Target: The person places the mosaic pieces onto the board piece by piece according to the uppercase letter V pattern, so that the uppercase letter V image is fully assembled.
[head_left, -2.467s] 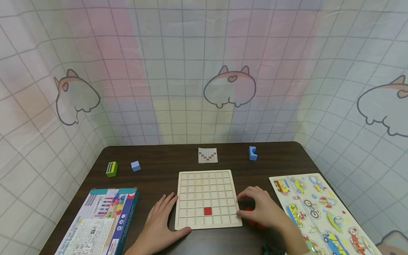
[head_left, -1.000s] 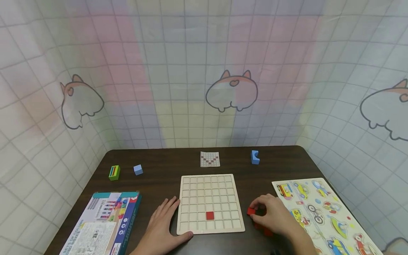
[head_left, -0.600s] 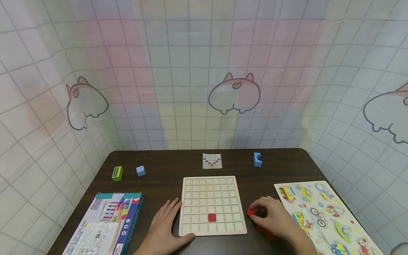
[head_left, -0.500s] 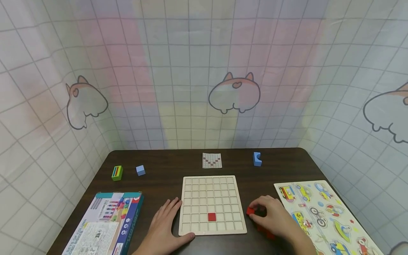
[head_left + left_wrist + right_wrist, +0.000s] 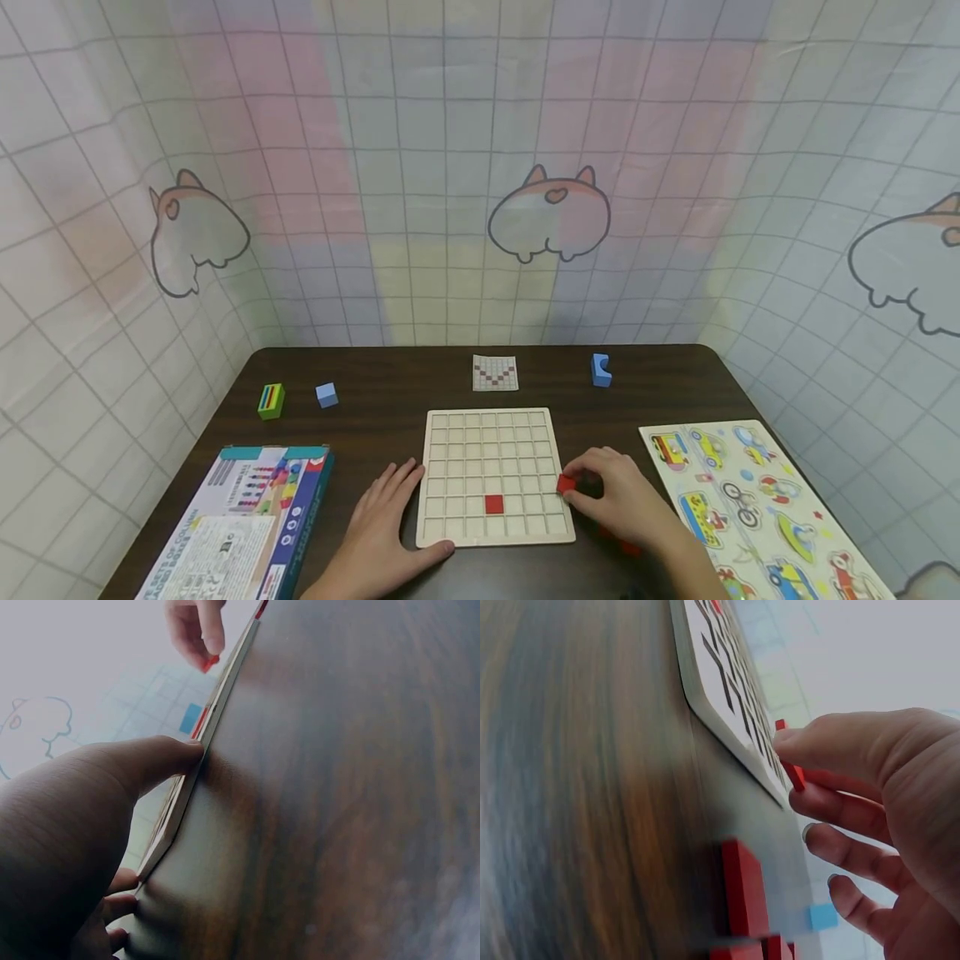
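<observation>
A pale wooden grid board (image 5: 457, 533) lies at the middle of the table, with one red square tile (image 5: 494, 504) set in a cell of its second row from the front. My left hand (image 5: 381, 529) rests along the board's left side, fingers spread straight and thumb on the front edge. Between thumb and fingers my right hand (image 5: 618, 496) pinches another red square tile (image 5: 566, 484), held at the board's right edge. In the right wrist view that tile (image 5: 793, 776) is tilted, and several more red tiles (image 5: 742, 889) lie on the table below the hand.
A small pattern card (image 5: 495, 373) lies behind the board. Blue blocks (image 5: 601, 370) and a green block with coloured stripes (image 5: 271, 402) stand toward the back. A toy box (image 5: 240, 521) is at left, a picture puzzle board (image 5: 750, 500) at right.
My right hand first moved right to the red tiles beside the board, then came back left to the board's edge with one tile pinched. My left hand stayed at the board.
</observation>
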